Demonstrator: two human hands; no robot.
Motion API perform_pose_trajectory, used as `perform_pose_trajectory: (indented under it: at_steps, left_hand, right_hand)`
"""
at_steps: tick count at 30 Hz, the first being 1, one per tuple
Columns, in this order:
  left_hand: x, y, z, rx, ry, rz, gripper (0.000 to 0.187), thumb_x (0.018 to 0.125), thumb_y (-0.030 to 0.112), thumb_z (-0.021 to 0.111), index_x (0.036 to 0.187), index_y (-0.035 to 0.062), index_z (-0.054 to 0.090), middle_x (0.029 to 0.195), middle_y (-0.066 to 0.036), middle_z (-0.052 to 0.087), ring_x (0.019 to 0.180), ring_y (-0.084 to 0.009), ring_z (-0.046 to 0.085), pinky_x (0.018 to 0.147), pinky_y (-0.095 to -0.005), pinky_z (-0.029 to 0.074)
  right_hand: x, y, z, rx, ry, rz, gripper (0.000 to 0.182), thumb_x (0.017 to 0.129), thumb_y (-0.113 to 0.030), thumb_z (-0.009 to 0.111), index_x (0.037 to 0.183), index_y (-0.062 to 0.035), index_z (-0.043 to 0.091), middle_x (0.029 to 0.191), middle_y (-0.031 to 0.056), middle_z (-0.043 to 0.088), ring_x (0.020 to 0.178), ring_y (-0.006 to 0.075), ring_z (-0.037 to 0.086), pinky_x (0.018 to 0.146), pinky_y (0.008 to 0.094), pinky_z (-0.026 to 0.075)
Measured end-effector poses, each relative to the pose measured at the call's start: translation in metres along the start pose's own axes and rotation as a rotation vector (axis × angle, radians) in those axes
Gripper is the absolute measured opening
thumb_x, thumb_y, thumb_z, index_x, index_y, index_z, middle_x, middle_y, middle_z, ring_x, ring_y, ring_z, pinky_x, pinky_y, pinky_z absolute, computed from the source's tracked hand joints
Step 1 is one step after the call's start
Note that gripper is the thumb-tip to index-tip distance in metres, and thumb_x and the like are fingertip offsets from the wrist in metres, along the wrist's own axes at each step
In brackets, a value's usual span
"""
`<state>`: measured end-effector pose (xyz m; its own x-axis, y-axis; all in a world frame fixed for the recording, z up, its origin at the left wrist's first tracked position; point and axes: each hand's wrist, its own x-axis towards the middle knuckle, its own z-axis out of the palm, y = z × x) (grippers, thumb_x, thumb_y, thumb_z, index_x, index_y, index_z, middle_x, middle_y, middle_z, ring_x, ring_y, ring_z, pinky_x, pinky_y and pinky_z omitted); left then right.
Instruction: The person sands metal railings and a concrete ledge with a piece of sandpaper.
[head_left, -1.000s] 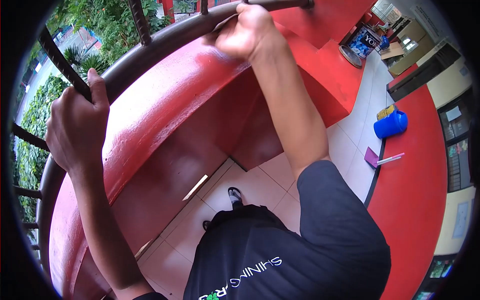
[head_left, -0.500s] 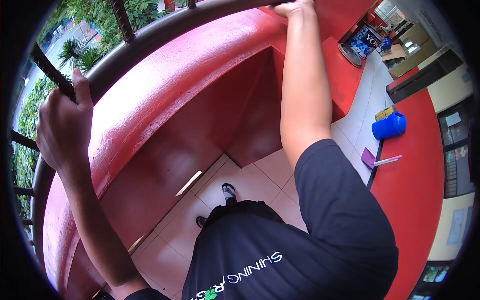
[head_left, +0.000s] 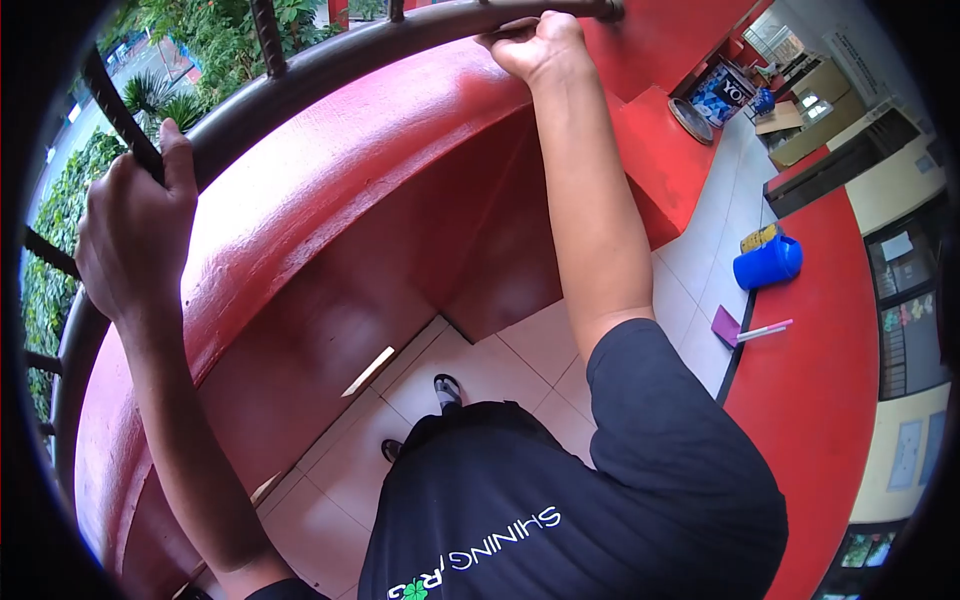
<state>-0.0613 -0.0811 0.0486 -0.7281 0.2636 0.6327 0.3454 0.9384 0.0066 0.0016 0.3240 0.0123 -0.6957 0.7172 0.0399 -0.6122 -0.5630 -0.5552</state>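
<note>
At the left, my left hand [head_left: 140, 225] is wrapped round a dark upright bar [head_left: 118, 108] of the railing, its thumb pointing up. My right hand [head_left: 540, 48] rests at the top centre against the curved dark top rail [head_left: 350, 60], its fingers bent round the rail and partly hidden. Under the rail runs a glossy red rounded ledge [head_left: 300, 165]. Both arms are stretched out, and my black shirt with white lettering fills the bottom.
Green plants [head_left: 75, 195] show beyond the railing. To the right are a round lid [head_left: 690, 121], a patterned container [head_left: 722, 92], cardboard boxes [head_left: 822, 105], a blue bin [head_left: 768, 262] and a purple dustpan [head_left: 726, 326]. Tiled floor [head_left: 520, 350] lies below.
My right hand now appears farther left and lower, with more of it and the rail's end in view. My left hand stays at the bar. The view has shifted slightly.
</note>
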Motion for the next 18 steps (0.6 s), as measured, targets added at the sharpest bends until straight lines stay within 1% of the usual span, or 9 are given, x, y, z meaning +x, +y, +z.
perform_pose_trajectory:
  at_steps: [2, 6, 8, 10, 11, 12, 14, 16, 18]
  left_hand:
    - [-0.001, 0.001, -0.002, -0.004, -0.009, -0.005, 0.065, 0.101, 0.060, 0.045, 0.089, 0.0052, 0.078, 0.081, -0.022, 0.074, 0.082, -0.0398, 0.076, 0.077, -0.0518, 0.060]
    - [0.000, 0.002, -0.007, -0.008, 0.015, 0.012, 0.064, 0.101, 0.059, 0.046, 0.088, 0.0053, 0.078, 0.081, -0.022, 0.074, 0.081, -0.0399, 0.075, 0.077, -0.0516, 0.060]
    - [-0.001, 0.002, -0.008, -0.023, -0.014, 0.018, 0.063, 0.101, 0.058, 0.046, 0.087, 0.0058, 0.078, 0.081, -0.022, 0.074, 0.081, -0.0401, 0.075, 0.077, -0.0513, 0.060]
    - [-0.002, 0.003, -0.009, -0.039, -0.004, 0.011, 0.063, 0.101, 0.058, 0.046, 0.087, 0.0059, 0.078, 0.081, -0.022, 0.074, 0.080, -0.0401, 0.075, 0.077, -0.0505, 0.060]
    - [-0.001, 0.002, -0.008, -0.024, -0.002, 0.014, 0.063, 0.101, 0.058, 0.046, 0.086, 0.0059, 0.078, 0.080, -0.021, 0.074, 0.080, -0.0400, 0.075, 0.076, -0.0500, 0.060]
    - [0.000, 0.002, -0.007, -0.007, -0.002, 0.020, 0.064, 0.101, 0.058, 0.046, 0.086, 0.0059, 0.078, 0.080, -0.021, 0.074, 0.080, -0.0400, 0.075, 0.076, -0.0495, 0.060]
    - [-0.001, 0.002, -0.005, -0.017, 0.001, 0.026, 0.064, 0.101, 0.059, 0.046, 0.086, 0.0058, 0.078, 0.079, -0.021, 0.074, 0.079, -0.0394, 0.075, 0.075, -0.0490, 0.061]
    - [0.000, 0.000, -0.005, -0.022, 0.006, 0.020, 0.064, 0.101, 0.059, 0.046, 0.086, 0.0057, 0.078, 0.079, -0.020, 0.074, 0.079, -0.0389, 0.076, 0.075, -0.0485, 0.061]
    - [-0.001, 0.001, -0.004, -0.062, -0.021, 0.009, 0.064, 0.101, 0.059, 0.047, 0.086, 0.0057, 0.078, 0.078, -0.020, 0.074, 0.078, -0.0378, 0.076, 0.075, -0.0484, 0.061]
  right_hand:
    - [-0.035, 0.001, 0.041, 0.011, 0.186, -0.004, 0.028, 0.109, -0.027, 0.037, 0.105, -0.0095, 0.058, 0.100, 0.0104, 0.067, 0.097, 0.0302, 0.066, 0.090, 0.0510, 0.058]
    - [0.037, 0.003, -0.004, -0.022, 0.059, 0.020, 0.041, 0.111, -0.036, 0.029, 0.114, -0.0063, 0.057, 0.118, 0.0150, 0.065, 0.108, 0.0325, 0.064, 0.096, 0.0552, 0.055]
    - [0.029, 0.008, -0.001, 0.152, 0.121, 0.071, 0.036, 0.113, -0.035, 0.032, 0.124, -0.0065, 0.050, 0.129, 0.0104, 0.061, 0.115, 0.0243, 0.060, 0.103, 0.0521, 0.050]
    - [0.025, 0.029, -0.002, 0.056, 0.115, -0.012, 0.031, 0.112, -0.031, 0.036, 0.127, -0.0073, 0.050, 0.129, 0.0092, 0.060, 0.115, 0.0232, 0.059, 0.104, 0.0497, 0.050]
    - [0.007, 0.001, -0.005, 0.281, -0.181, 0.313, 0.031, 0.113, -0.029, 0.030, 0.123, -0.0087, 0.052, 0.121, 0.0124, 0.062, 0.116, 0.0292, 0.057, 0.107, 0.0537, 0.046]
    - [-0.080, 0.065, 0.062, 0.006, 0.143, -0.001, 0.025, 0.111, -0.027, 0.039, 0.125, -0.0094, 0.050, 0.120, 0.0063, 0.059, 0.110, 0.0232, 0.057, 0.104, 0.0506, 0.049]
    - [-0.095, 0.065, 0.061, -0.042, 0.060, 0.209, 0.032, 0.111, -0.029, 0.036, 0.132, -0.0082, 0.049, 0.133, 0.0099, 0.059, 0.123, 0.0273, 0.056, 0.109, 0.0561, 0.045]
    - [-0.038, 0.013, 0.035, 0.054, 0.018, 0.326, 0.045, 0.112, -0.033, 0.030, 0.144, -0.0041, 0.044, 0.150, 0.0169, 0.050, 0.138, 0.0331, 0.050, 0.114, 0.0639, 0.039]
    - [0.000, -0.029, 0.020, 0.009, 0.158, 0.109, 0.055, 0.112, -0.035, 0.024, 0.152, 0.0008, 0.035, 0.160, 0.0222, 0.039, 0.146, 0.0357, 0.043, 0.116, 0.0698, 0.034]
